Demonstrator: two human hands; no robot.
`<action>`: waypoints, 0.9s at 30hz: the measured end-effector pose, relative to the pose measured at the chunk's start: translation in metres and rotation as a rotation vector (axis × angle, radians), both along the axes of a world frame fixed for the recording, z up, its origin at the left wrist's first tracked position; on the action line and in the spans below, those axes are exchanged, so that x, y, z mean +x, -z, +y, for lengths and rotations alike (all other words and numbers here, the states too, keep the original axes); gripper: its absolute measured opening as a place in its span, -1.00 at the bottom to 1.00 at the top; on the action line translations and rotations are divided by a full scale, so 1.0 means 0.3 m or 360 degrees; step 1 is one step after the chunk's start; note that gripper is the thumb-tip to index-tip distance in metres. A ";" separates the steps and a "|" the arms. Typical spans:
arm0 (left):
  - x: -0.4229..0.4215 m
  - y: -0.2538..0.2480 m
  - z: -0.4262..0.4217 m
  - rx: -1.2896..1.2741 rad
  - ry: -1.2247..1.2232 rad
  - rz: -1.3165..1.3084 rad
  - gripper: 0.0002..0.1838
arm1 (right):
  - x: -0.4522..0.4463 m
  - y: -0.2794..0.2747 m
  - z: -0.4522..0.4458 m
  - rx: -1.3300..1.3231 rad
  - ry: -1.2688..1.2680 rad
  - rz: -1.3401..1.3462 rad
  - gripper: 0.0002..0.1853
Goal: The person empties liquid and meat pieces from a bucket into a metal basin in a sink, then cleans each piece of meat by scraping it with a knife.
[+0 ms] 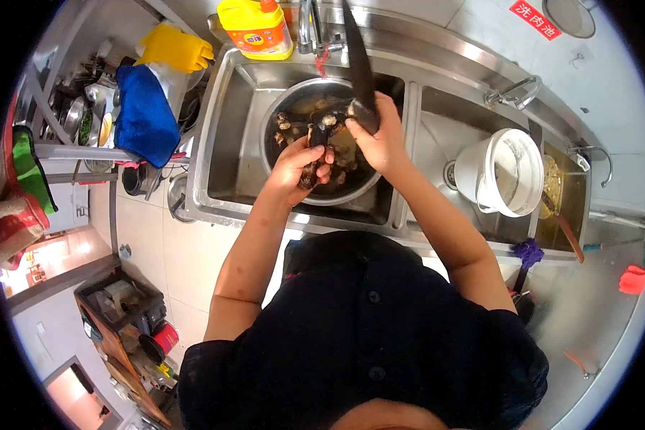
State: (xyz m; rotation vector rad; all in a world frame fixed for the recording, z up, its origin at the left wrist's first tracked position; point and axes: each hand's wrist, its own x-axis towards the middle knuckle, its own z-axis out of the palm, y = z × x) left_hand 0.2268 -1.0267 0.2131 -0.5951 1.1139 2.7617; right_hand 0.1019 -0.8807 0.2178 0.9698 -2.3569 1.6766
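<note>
My left hand (301, 166) is closed around a dark, long piece of meat (312, 172) with a pale cut end, over the basin. Its exact cut I cannot tell. In my right hand (380, 140) is a knife (360, 64), gripped near the handle, its wide dark blade pointing away toward the faucet. The knife's lower end is close to the meat's pale end; whether they touch I cannot tell. Below both hands, a round metal basin (267, 118) stands in the left sink, holding cloudy brown water and several dark pieces (345, 156).
A yellow jug (256, 32) and a faucet (305, 29) stand behind the left sink (226, 161). In the middle sink is a white bucket (486, 179). A wooden-handled tool (567, 233) leans at the right sink. Blue cloth (145, 115) and yellow gloves (175, 49) hang at left.
</note>
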 end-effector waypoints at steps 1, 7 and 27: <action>0.007 0.005 0.005 0.0010 -0.0055 0.0021 -0.64 | -0.002 -0.004 0.007 0.0027 0.0029 0.0063 -0.63; 0.050 0.014 -0.018 -0.0593 -0.0195 0.0128 -0.79 | 0.069 -0.122 0.110 0.0426 -0.0300 -0.0447 -0.55; 0.028 0.135 0.117 -0.1151 -0.0501 0.0105 -0.70 | 0.167 -0.033 0.135 0.0906 -0.0369 0.0010 -0.55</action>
